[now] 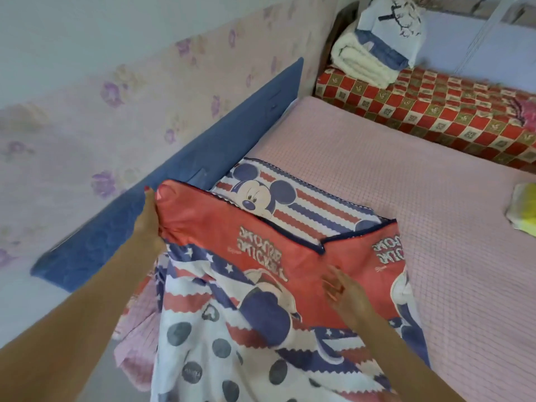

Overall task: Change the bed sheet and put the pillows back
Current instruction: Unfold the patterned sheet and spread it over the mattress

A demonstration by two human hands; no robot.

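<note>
A pillow with a cartoon mouse and red, white and blue stripes lies flat at the head of the bed on the pink checked sheet. In front of it I hold a second pillow in a red cartoon case. My left hand grips its upper left corner next to the blue headboard. My right hand rests flat on its red face, fingers spread. A cartoon-print cover with grey dots hangs below the pillow.
A second bed with a red and gold checked cover stands at the far side, with folded white and blue bedding stacked on it. A yellow and white cloth lies at the right edge. Floral wallpaper runs behind the headboard.
</note>
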